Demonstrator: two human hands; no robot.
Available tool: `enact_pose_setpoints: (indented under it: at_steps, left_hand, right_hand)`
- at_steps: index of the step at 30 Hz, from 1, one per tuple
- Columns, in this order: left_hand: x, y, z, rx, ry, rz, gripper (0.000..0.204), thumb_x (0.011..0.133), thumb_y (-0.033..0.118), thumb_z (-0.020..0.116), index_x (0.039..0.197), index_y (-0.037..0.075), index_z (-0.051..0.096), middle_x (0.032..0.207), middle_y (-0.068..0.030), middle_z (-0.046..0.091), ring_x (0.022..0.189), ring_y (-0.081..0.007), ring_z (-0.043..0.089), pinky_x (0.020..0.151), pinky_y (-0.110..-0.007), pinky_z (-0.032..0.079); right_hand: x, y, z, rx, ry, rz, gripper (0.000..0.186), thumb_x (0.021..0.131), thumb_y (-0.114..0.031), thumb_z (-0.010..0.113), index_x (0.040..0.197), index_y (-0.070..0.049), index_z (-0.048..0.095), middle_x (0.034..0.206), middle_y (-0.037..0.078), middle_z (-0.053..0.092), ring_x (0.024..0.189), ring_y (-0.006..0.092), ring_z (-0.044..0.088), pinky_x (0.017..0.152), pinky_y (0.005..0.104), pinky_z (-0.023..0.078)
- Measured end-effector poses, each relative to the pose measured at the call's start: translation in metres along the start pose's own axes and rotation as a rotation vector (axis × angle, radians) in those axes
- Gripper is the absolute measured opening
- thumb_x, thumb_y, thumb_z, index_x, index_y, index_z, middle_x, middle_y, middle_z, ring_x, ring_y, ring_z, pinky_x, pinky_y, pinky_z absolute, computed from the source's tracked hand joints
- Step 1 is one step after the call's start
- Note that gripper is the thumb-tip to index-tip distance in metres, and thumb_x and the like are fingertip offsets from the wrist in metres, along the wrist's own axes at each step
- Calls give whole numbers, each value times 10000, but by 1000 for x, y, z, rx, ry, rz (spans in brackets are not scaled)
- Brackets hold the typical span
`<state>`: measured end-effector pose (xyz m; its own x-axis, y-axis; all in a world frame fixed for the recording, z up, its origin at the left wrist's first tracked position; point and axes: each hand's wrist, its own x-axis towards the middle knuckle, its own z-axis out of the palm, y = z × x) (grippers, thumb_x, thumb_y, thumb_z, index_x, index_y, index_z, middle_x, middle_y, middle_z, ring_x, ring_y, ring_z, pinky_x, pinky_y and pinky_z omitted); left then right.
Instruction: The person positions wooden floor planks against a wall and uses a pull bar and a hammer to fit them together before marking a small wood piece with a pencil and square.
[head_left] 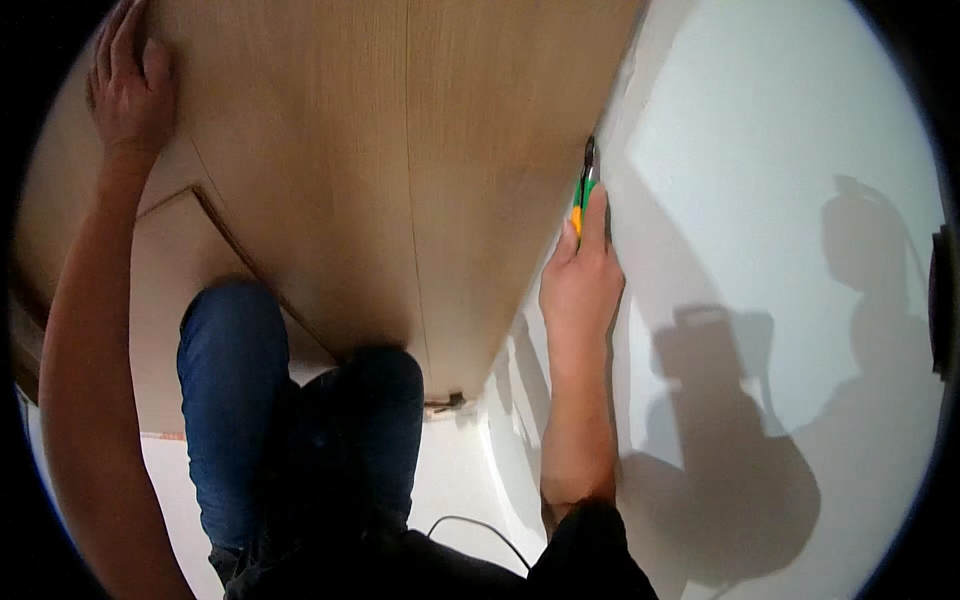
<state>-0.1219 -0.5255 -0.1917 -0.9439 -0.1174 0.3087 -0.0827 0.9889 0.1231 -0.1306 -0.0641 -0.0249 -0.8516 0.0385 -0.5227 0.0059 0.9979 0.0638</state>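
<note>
Wood-look floor planks [490,180] fill the upper middle, with a loose-looking plank [160,240] at the lower left showing a dark edge. My left hand [130,90] rests on the planks at the upper left, fingers apart and slightly bent. My right hand [583,260] is closed around pliers [590,160] with green and yellow handles. Their dark metal jaws point away from me at the right edge of the planks, against the foot of the white wall [760,160]. The jaws' tips are too small to make out clearly.
My knees in blue jeans [230,350] are on the planks at bottom middle. Behind them lies a white surface [460,480] with a thin dark cable [480,522]. Shadows fall on the wall at right. A dark object [940,300] sits at the far right rim.
</note>
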Motion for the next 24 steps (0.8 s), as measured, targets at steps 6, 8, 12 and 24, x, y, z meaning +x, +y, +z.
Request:
enact_pose_setpoints:
  at_steps: [6, 8, 12, 24]
  left_hand:
    - [-4, 5, 7, -23, -31, -23, 498, 1079, 345, 394, 1555, 215, 458, 1594, -80, 465, 1478, -297, 416, 1235, -433, 286]
    - [-4, 3, 9, 28, -7, -26, 498, 1077, 340, 401, 1556, 212, 458, 1600, -78, 459, 1485, -289, 408, 1234, -422, 291]
    - [-1, 0, 11, -59, 20, -6, 512, 1069, 399, 380, 1555, 254, 453, 1617, -32, 430, 1513, -257, 361, 1259, -455, 240]
    - [4, 0, 9, -62, 15, 4, 512, 1067, 397, 388, 1553, 253, 459, 1611, -45, 440, 1504, -268, 377, 1241, -452, 265]
  right_hand:
    - [1, 8, 8, -13, -35, 17, 496, 1026, -143, 603, 1496, -32, 488, 888, 266, 692, 811, 420, 723, 692, 472, 598]
    - [2, 7, 4, -59, -11, -22, 498, 1029, -145, 601, 1496, -26, 480, 867, 259, 688, 794, 408, 728, 673, 462, 601]
    - [3, 2, -4, -64, -54, 2, 498, 1020, -128, 612, 1490, -19, 484, 863, 255, 690, 780, 398, 730, 670, 459, 605]
    - [0, 6, 2, 16, -14, -18, 522, 1019, -122, 618, 1499, 11, 463, 991, 294, 704, 896, 422, 729, 764, 472, 601]
